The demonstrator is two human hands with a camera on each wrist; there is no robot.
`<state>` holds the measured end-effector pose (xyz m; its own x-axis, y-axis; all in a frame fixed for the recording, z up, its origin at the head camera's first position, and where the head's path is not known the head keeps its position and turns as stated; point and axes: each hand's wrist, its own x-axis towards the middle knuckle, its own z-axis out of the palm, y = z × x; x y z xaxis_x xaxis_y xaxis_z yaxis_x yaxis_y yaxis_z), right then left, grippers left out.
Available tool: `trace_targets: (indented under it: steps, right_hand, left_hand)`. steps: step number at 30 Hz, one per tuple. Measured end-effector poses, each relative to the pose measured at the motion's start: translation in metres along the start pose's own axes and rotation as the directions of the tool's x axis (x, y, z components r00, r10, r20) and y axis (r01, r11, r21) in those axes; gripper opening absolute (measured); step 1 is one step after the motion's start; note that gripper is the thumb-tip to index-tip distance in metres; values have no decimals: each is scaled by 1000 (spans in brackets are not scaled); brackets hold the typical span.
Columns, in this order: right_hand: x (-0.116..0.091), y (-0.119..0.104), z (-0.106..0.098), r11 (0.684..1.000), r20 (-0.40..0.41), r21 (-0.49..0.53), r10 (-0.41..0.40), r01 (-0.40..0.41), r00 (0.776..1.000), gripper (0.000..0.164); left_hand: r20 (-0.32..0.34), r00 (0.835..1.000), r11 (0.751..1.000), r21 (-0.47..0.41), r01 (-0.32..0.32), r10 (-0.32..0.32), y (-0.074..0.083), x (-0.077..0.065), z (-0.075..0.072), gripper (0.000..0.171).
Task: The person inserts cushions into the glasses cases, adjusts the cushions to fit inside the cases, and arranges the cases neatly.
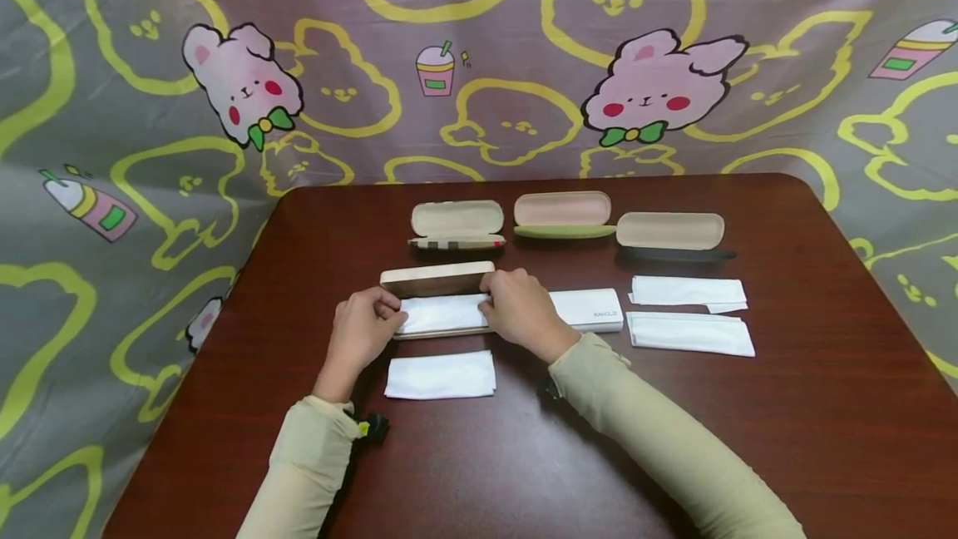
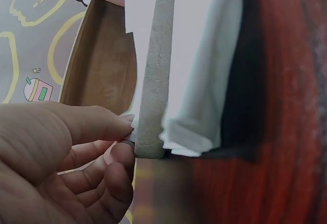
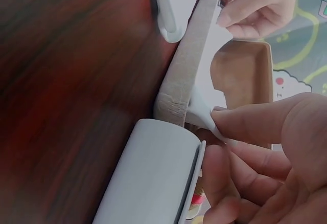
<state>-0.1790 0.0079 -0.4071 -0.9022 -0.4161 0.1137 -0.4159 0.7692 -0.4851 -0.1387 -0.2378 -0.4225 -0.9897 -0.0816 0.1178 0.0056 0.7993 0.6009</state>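
Note:
An open beige glasses case (image 1: 437,279) with a brown lining lies at the middle left of the table, its lid raised at the back. A white folded cloth (image 1: 440,314) lies along its lower half. My left hand (image 1: 362,329) pinches the cloth's left end between thumb and index finger, at the case rim. At the other end my right hand (image 1: 521,313) pinches the cloth's corner (image 3: 204,111) between thumb and fingers. A closed white glasses case (image 1: 587,310) with dark lettering sits just right of the open one, partly behind my right hand.
Three open glasses cases stand at the back: a patterned one (image 1: 456,223), a green one with pink lining (image 1: 563,213) and a dark one (image 1: 669,233). One folded white cloth (image 1: 440,375) lies in front; two folded cloths (image 1: 690,333) lie at the right.

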Motion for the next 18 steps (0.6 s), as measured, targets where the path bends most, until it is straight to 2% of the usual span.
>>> trace_targets:
  steps: [8,13,16,18]
  right_hand:
    - [0,0,3,999,-17,-32,-25,25,1000,12]
    - [-6,4,-2,999,-56,-2,-45,45,997,3]
    - [-12,7,-9,998,-80,45,-44,48,996,16]
    - [-17,8,-13,995,-95,77,-49,56,994,31]
  left_hand:
    - [-2,1000,1000,1,11,-11,-1,1,1,11]
    - [-11,1000,1000,-14,5,-5,-2,-1,0,11]
    - [-6,1000,999,-25,30,-31,-2,-3,-4,16]
    - [12,998,998,-28,57,-57,-2,-5,-8,25]
